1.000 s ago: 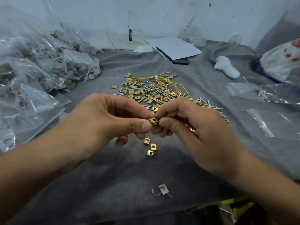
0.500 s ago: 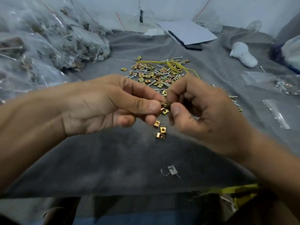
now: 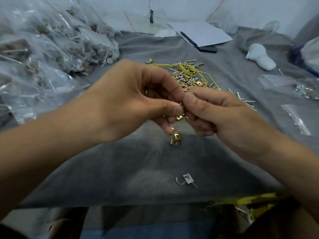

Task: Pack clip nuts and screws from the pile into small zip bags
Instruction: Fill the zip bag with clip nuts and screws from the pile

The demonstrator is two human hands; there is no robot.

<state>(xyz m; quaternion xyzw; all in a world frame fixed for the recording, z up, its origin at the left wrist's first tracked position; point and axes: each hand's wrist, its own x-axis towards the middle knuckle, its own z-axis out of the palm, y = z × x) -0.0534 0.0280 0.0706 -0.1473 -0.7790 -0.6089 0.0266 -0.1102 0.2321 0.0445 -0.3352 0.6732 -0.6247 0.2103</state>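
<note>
Left hand: my left hand (image 3: 131, 100) has thumb and forefinger pinched on a small brass-coloured square clip nut (image 3: 181, 105), which shows only as a sliver at the fingertips.
Right hand: my right hand (image 3: 222, 116) pinches the same clip nut from the other side, so both hands meet on it above the grey cloth-covered worktop (image 3: 120, 169).
Key relation: the pile of brass clip nuts and thin silver screws (image 3: 191, 78) lies straight ahead, beyond the fingertips, nearer my right hand; I judge that hand the natural one to reach next.
Loose nuts: a few set-aside brass clip nuts (image 3: 176, 139) lie just below the hands on the cloth.
Bags: the empty clear small zip bag (image 3: 296, 118) lies well off to the right; filled clear bags of hardware (image 3: 51, 49) are heaped at the left.
Long axis: too hidden by fingers to tell.
Change: against half a second ago, the hands have closed together; the gap between the thumbs is gone and less of the nut shows.
</note>
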